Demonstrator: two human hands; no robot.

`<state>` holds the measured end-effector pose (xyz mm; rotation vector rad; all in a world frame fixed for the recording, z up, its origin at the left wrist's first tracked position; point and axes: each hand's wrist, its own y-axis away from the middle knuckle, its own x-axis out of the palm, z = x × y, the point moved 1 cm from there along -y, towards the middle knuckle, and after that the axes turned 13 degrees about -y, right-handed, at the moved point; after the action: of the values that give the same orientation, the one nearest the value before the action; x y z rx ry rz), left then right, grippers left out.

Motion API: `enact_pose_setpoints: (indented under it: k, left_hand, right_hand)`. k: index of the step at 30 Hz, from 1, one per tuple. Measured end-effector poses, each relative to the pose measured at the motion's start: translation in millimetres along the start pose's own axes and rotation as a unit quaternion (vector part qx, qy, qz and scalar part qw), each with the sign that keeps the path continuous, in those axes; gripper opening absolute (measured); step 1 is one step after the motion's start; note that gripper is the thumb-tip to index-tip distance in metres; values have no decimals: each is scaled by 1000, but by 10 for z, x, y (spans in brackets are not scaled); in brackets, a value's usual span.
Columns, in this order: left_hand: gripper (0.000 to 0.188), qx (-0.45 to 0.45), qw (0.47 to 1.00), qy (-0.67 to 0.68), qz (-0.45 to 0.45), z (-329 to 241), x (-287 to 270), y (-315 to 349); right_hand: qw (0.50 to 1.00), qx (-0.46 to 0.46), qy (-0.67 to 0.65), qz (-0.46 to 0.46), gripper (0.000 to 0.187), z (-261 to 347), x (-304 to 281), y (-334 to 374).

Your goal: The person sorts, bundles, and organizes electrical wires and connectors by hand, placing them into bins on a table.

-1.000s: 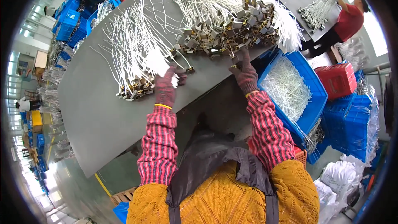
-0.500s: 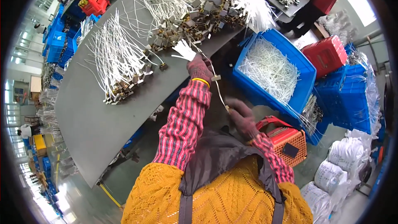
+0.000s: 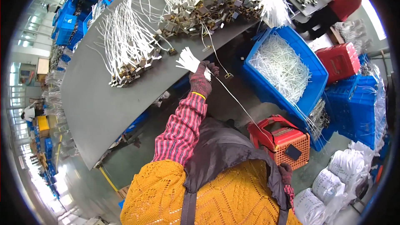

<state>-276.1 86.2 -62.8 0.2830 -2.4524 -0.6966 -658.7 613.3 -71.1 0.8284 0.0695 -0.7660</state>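
Observation:
My left hand (image 3: pixel 201 80), in a dark red knit glove, is closed around a bunch of short white strips (image 3: pixel 188 60) at the table's edge. From that hand a thin white wire (image 3: pixel 236 99) runs down to the right, passing in front of a red plastic basket. Low beside the basket, my gloved right hand (image 3: pixel 286 172) has its fingers curled; what they hold, if anything, I cannot make out. Another wire with a small brass-coloured connector (image 3: pixel 228 75) hangs over the table edge, near my left hand.
On the grey table (image 3: pixel 96 116) lie a bundle of white wires (image 3: pixel 129 37) and a heap of metal-ended connectors (image 3: pixel 212 8). A blue crate (image 3: pixel 310 96) with white strips stands right, near the red basket (image 3: pixel 266 130), a red stool (image 3: pixel 339 62) and white sacks (image 3: pixel 327 183). Another person (image 3: pixel 346 2) stands back right.
My right hand has moved down and right, from near my left hand to beside the basket. A long wire now stretches from the left hand, which still grips the strips.

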Motion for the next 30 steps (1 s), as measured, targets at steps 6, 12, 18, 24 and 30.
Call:
enact_pose_setpoints:
  k: [6, 12, 18, 24, 30]
  left_hand:
    - [21, 77, 994, -8, -78, -521, -162, 105]
    - [21, 109, 993, -20, -39, -797, -286, 253]
    - [22, 233, 931, -280, 29, -888, -371, 387]
    - [25, 190, 969, -159, 25, -1234, -515, 346]
    - [43, 223, 658, -657, -294, -2311, -1102, -276]
  right_hand:
    - [998, 13, -68, 11, 27, -8, 97, -169]
    - [995, -45, 15, 91, 28, 679, 872, -244]
    - [893, -178, -92, 404, 68, 2212, 3417, 2]
    - [828, -341, -47, 442, 56, 3477, 5409, 683]
    - [738, -502, 210, 400, 63, 4239, 5692, 994]
